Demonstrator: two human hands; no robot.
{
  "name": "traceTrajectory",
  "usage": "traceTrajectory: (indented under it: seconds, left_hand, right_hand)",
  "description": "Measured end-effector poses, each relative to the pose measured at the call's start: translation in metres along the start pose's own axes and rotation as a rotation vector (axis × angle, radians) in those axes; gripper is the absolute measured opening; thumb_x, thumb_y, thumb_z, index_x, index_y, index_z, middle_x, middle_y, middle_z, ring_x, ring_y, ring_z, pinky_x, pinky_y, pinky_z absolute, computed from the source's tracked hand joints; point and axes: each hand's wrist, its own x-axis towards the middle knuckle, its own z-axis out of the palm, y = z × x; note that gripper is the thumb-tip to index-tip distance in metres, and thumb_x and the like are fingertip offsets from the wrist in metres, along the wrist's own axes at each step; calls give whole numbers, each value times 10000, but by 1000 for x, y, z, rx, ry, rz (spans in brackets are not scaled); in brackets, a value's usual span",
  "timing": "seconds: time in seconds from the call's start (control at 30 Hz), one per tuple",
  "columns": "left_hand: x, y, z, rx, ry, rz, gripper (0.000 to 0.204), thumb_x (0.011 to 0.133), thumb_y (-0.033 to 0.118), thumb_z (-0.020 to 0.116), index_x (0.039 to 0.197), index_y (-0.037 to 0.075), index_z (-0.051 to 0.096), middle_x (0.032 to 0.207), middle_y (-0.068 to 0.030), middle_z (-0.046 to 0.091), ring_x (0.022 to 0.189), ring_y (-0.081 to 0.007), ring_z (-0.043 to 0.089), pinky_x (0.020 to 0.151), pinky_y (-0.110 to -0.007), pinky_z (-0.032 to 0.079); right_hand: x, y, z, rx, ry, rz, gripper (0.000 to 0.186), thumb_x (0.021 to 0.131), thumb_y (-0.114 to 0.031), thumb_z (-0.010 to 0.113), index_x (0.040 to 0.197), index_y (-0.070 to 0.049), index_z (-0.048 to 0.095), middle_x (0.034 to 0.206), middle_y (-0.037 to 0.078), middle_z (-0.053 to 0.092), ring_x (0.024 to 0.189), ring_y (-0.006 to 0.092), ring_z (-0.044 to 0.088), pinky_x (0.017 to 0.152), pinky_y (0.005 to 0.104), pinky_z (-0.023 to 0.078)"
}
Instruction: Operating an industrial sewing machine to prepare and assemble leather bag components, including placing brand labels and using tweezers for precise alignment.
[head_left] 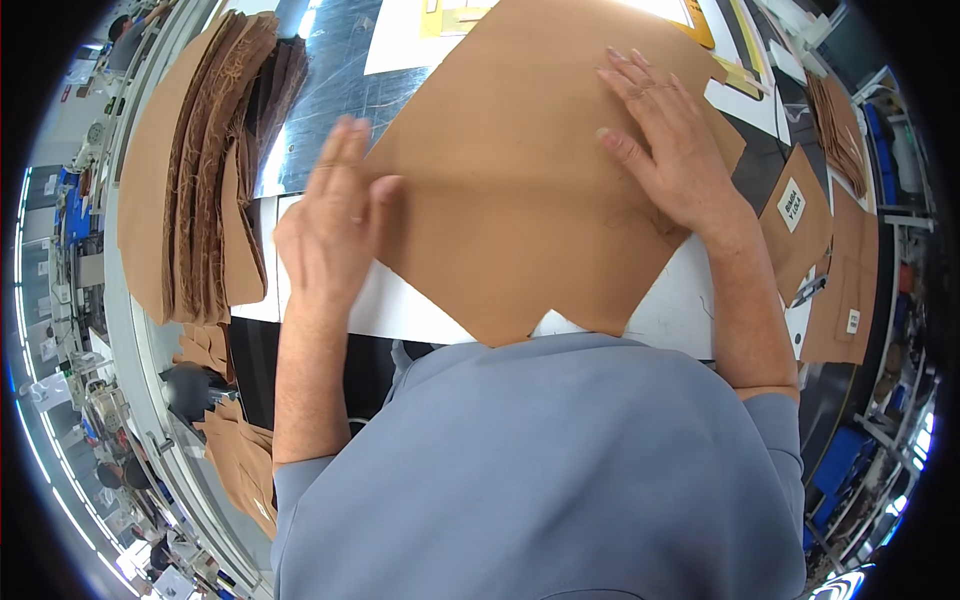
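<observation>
A large tan leather-like panel [500,190] lies flat on the worktable in front of me, turned cornerwise, with a small V-shaped notch in its near edge. My right hand [660,140] rests palm down on its right part, fingers stretched out and slightly spread. Over the panel's left edge is my left hand [330,220], slightly blurred, its fingers straight and thumb apart. Whether the left hand touches the panel I cannot tell. Neither hand grips anything. White sheet material [400,300] shows beneath the panel's near side.
At the left stands a thick stack of brown pieces [190,170] with frayed edges. A metal plate [335,90] lies behind my left hand. On the right are a labelled tan piece [800,215], a pen [810,290] and more brown panels [850,270]. Tan pieces [240,460] hang lower left.
</observation>
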Motion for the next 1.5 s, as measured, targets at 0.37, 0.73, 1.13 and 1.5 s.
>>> traceTrajectory:
  seconds: [0.37, 0.73, 1.13, 1.5]
  left_hand:
    - [17, 16, 13, -46, -95, 150, 609, 953, 530, 631, 1406, 123, 611, 1428, -80, 616, 909, -245, 754, 698, -334, 599]
    - [46, -1, 0, -93, -47, -241, 618, 749, 547, 838, 1120, 69, 713, 1161, -76, 702, 1076, -291, 682, 867, -429, 547]
    - [39, 35, -46, -1096, -622, 46, 239, 823, -45, 792, 901, 60, 592, 720, 27, 576, 647, -17, 513, 538, -225, 428]
    - [107, -32, -112, -342, -116, -145, 117, 898, 11, 737, 1013, 13, 716, 845, 22, 681, 783, -59, 619, 696, -243, 494]
  right_hand:
    - [-38, -33, -39, -55, -226, -71, 566, 916, -377, 683, 1391, -91, 569, 1448, 128, 563, 1372, 307, 485, 1195, 490, 304]
    - [-11, 13, -80, -24, -86, 256, 415, 948, -340, 651, 1221, -29, 673, 1210, 166, 683, 1129, 363, 637, 970, 440, 503]
    - [99, -32, -15, 108, -141, -523, 607, 734, -153, 758, 1322, -84, 622, 1364, 142, 598, 1364, 331, 475, 1182, 431, 341]
    - [121, 34, -147, -97, 60, -256, 171, 820, -129, 767, 957, -31, 732, 935, 131, 725, 889, 366, 677, 803, 426, 536]
